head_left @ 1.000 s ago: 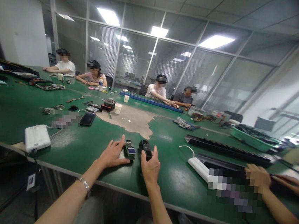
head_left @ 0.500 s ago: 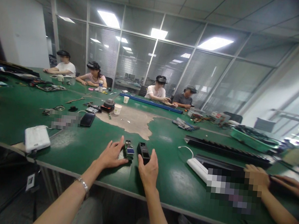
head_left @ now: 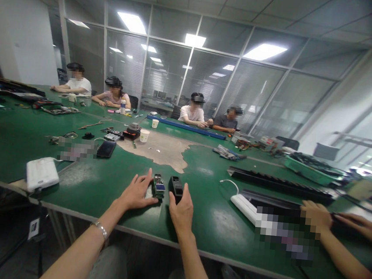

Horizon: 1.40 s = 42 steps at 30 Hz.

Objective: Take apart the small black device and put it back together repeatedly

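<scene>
Near the front of the green table (head_left: 209, 242), my left hand (head_left: 136, 192) rests with its fingers spread. Just right of it lies a green circuit board (head_left: 158, 188) with a small blue-grey screen; my thumb reaches to its near end. My right hand (head_left: 183, 211) has its thumb on the left and its fingers on the right of a black plastic casing (head_left: 176, 185) with cut-out openings. The casing's near end is partly hidden by that hand. A narrow strip of table separates the board from the casing.
On the left lie a white box (head_left: 42, 174) and a black phone (head_left: 106, 149). Paper cups (head_left: 144, 136) stand farther back. To the right are a white power strip (head_left: 244, 208), black rails (head_left: 280, 185) and a co-worker's hands (head_left: 318, 217). Several people sit across the table.
The whole view has shifted slightly to the left. My hands, the circuit board and the casing keep their places relative to each other.
</scene>
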Each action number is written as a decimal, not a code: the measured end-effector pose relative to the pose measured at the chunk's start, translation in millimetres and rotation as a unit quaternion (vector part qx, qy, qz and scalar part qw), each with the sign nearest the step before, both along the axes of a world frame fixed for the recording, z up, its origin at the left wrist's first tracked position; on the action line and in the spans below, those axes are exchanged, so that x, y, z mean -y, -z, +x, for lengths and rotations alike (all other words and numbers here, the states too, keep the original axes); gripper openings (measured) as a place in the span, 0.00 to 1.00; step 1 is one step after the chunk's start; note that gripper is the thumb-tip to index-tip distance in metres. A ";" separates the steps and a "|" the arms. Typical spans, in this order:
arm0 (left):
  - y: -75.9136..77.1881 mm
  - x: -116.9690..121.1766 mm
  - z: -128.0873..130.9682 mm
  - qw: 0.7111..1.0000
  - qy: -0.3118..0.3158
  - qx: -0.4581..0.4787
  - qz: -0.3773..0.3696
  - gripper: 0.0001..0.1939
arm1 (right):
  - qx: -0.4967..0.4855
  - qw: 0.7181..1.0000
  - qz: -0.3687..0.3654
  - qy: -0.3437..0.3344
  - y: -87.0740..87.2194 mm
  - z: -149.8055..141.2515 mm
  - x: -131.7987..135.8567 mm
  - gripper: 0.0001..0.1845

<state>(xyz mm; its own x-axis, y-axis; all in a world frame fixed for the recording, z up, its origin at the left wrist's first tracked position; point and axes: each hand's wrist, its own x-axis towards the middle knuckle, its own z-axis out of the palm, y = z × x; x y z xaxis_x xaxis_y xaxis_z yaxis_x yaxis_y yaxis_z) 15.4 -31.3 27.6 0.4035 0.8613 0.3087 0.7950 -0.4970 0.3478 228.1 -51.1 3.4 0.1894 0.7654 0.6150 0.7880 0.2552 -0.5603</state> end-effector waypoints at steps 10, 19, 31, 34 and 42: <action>1.6 -1.3 0.2 1.000 0.002 0.002 0.004 0.58 | -0.045 0.999 0.001 -0.023 -45.3 -19.0 -5.6 0.33; 2.8 -0.8 -0.4 1.000 0.003 0.017 0.007 0.58 | -0.015 0.998 -0.047 -0.043 -61.7 -59.6 -8.1 0.33; 2.1 1.4 -2.6 1.000 0.002 0.025 0.009 0.60 | 0.050 0.995 -0.078 -0.044 -56.0 -63.2 2.8 0.35; 2.4 2.0 -2.7 1.000 -0.004 0.012 0.010 0.58 | 0.064 0.993 -0.089 -0.042 -44.2 -65.9 8.5 0.34; 2.6 0.7 -2.6 1.000 -0.006 0.005 0.006 0.63 | 0.098 0.992 -0.076 -0.026 -36.9 -68.3 2.5 0.40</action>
<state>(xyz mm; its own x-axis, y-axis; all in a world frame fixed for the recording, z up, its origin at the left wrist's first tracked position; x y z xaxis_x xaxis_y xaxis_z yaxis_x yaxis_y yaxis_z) 12.8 -32.1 25.0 0.3907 0.8618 0.3234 0.7974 -0.4924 0.3488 159.8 -53.6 40.3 0.0352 0.8576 0.5132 0.8735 0.2231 -0.4327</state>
